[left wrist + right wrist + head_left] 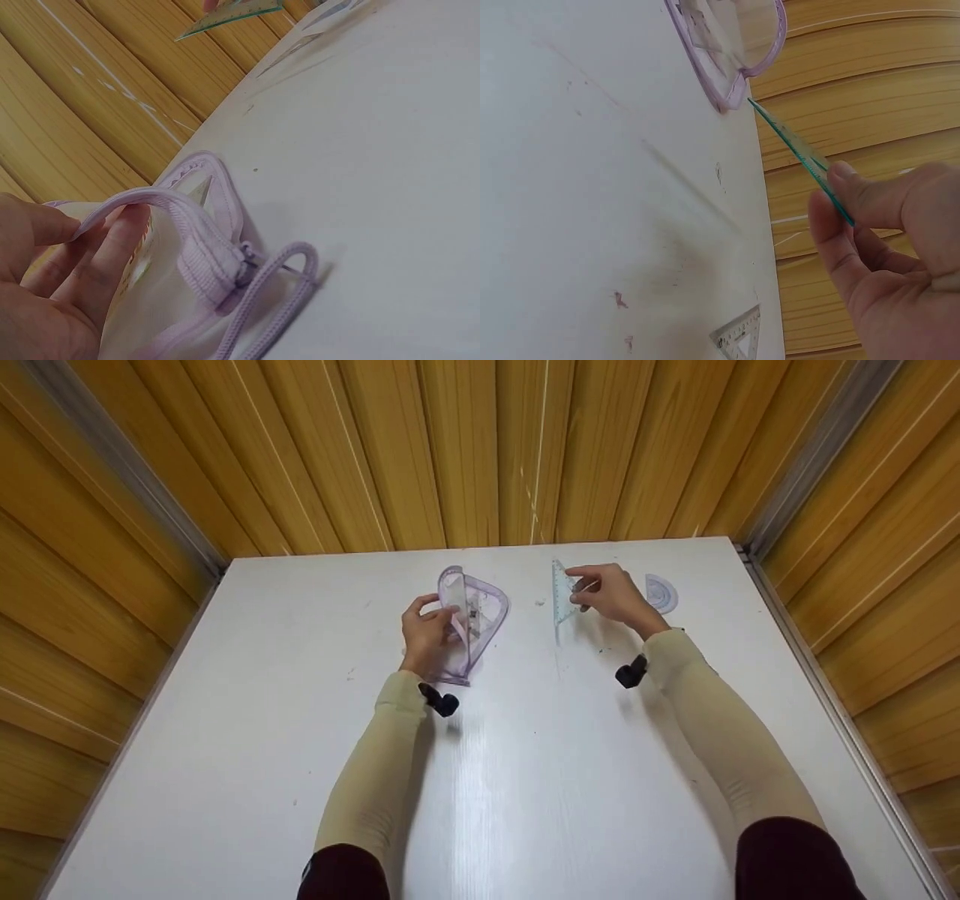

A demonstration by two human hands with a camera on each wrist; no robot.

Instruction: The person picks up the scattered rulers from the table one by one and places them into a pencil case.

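1. Left hand (424, 639): I see thumb and fingers pinching the purple edge of a clear pouch (491, 639); the remaining fingers curve loosely behind it.
2. Pouch: it sits in front of the left hand, at the far half of the white table (525, 780). The gripped edge is lifted apart from the opposite edge. A zip end (217, 270) and a cord loop (255, 300) face the left wrist view. Printed marks show through the plastic; I cannot tell what bears them.
3. Right hand (616, 594): I read a fingertip grip — thumb against fingers, nearly closed — on a clear triangle ruler (562, 596).
4. Triangle ruler: it is raised off the table and tilted, between the right hand and the pouch, apart from the pouch. Its edge looks green in the right wrist view.
5. Protractor (662, 594): it lies flat on the table, just beyond the right wrist.
6. Second triangle (739, 330): my right wrist view shows it on the table, below the right hand.
7. Surroundings: wood-patterned panels (465, 450) stand behind the table; pale sleeves (367, 780) cover both forearms.
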